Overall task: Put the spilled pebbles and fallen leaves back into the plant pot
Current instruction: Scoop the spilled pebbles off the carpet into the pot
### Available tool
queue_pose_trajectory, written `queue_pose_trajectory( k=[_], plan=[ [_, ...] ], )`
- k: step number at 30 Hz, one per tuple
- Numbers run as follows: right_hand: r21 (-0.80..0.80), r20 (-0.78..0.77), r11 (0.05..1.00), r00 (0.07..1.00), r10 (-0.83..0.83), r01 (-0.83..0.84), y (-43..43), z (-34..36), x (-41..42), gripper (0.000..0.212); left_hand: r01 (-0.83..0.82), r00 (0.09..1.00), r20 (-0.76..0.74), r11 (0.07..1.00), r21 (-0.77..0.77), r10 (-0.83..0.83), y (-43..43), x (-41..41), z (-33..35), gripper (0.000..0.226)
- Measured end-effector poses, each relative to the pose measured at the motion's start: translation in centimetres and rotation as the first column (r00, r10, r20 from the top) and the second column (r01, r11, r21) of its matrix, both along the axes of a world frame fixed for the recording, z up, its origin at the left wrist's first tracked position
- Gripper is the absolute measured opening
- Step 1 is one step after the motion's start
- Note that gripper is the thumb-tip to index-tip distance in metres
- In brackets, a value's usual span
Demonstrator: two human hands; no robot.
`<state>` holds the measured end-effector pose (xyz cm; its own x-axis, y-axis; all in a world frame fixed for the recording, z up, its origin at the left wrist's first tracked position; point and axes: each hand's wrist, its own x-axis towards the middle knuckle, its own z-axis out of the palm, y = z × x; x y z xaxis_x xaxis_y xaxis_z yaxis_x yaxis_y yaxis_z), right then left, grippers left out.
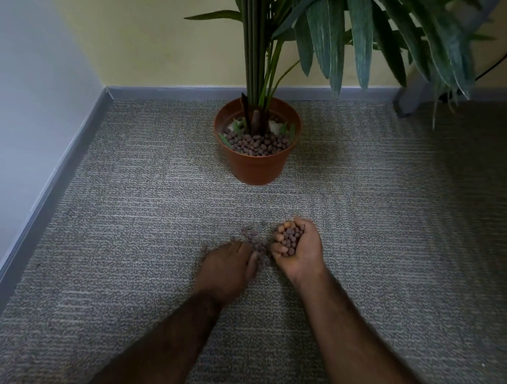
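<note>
Roughly midway, I judge: the terracotta-brown round plastic plant pot by the grey carpet's far edge already holds many small brown clay pebbles and some green leaf pieces, the right hand cups a handful in curled fingers, and the flat-fingered left hand touches the loose patch left mid-carpet.

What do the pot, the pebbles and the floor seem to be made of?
The pot looks plastic: smooth terracotta-brown, thin even rim. The pebbles are probably expanded clay: matt brown, rounded. The floor is carpet: grey ribbed weave.
</note>
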<state>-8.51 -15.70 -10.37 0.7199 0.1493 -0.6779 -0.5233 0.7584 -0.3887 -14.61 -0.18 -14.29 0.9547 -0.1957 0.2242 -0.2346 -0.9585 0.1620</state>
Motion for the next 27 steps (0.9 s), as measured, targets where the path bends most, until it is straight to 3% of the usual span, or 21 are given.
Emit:
queue_pose_trajectory(
  k=[2, 4, 6, 8, 9, 11, 12, 13, 14, 15, 17, 22, 27],
  plan=[
    [0.048, -0.008, 0.999, 1.0, -0.014, 0.015, 0.0, -0.2, -0.5, 0.034, -0.147, 0.989, -0.04, 0.98, -0.133, 0.143, -0.3, -0.1, 0.3, 0.038],
    [0.089, -0.029, 0.996, 0.999, -0.021, 0.024, 0.3, -0.5, -1.0, 0.035, -0.298, 0.955, -0.09, 0.904, -0.307, 0.284, -0.5, -0.3, 0.2, 0.041],
    [0.124, -0.055, 0.991, 0.998, -0.041, 0.048, 0.6, -0.7, -1.5, 0.037, -0.393, 0.917, -0.148, 0.77, -0.503, 0.372, -0.8, -0.1, 0.6, 0.043],
    [0.15, -0.078, 0.985, 0.994, -0.08, 0.091, 1.0, -0.6, -2.0, 0.038, -0.432, 0.874, -0.176, 0.56, -0.707, 0.452, -1.2, 0.4, 1.3, 0.039],
    [0.166, -0.085, 0.979, 0.991, -0.101, 0.115, 1.2, -0.5, -2.3, 0.037, -0.45, 0.837, -0.228, 0.388, -0.804, 0.498, -1.5, 0.8, 1.8, 0.038],
    [0.204, -0.099, 0.965, 0.984, -0.149, 0.166, 1.8, -0.2, -2.7, 0.034, -0.441, 0.735, -0.454, -0.153, -0.884, 0.504, -1.9, 1.7, 3.0, 0.038],
    [0.219, -0.106, 0.957, 0.979, -0.172, 0.192, 2.2, 0.0, -2.9, 0.034, -0.402, 0.696, -0.573, -0.427, -0.81, 0.433, -2.1, 2.2, 3.4, 0.038],
    [0.232, -0.112, 0.949, 0.975, -0.194, 0.215, 2.6, 0.2, -3.1, 0.034, -0.363, 0.681, -0.661, -0.638, -0.679, 0.316, -2.2, 2.6, 3.7, 0.037],
    [0.245, -0.114, 0.941, 0.97, -0.212, 0.235, 3.1, 0.3, -3.3, 0.035, -0.338, 0.683, -0.704, -0.772, -0.538, 0.192, -2.2, 2.8, 4.0, 0.036],
    [0.26, -0.11, 0.933, 0.967, -0.229, 0.251, 3.5, 0.5, -3.5, 0.036, -0.327, 0.694, -0.714, -0.844, -0.426, 0.091, -2.4, 2.9, 4.3, 0.034],
    [0.289, -0.08, 0.918, 0.963, -0.259, 0.271, 4.2, 0.9, -3.9, 0.038, -0.31, 0.728, -0.685, -0.893, -0.325, -0.003, -2.7, 2.9, 4.8, 0.034],
    [0.261, 0.006, 0.94, 0.974, -0.229, 0.219, 4.7, 2.7, -3.3, 0.04, -0.203, 0.808, -0.589, -0.946, -0.251, -0.016, -2.9, 3.2, 7.0, 0.035],
    [0.246, 0.074, 0.952, 0.976, -0.205, 0.182, 5.3, 6.2, -0.2, 0.032, -0.162, 0.872, -0.489, -0.947, -0.277, -0.007, -2.6, 5.8, 10.2, 0.034]
  ],
)
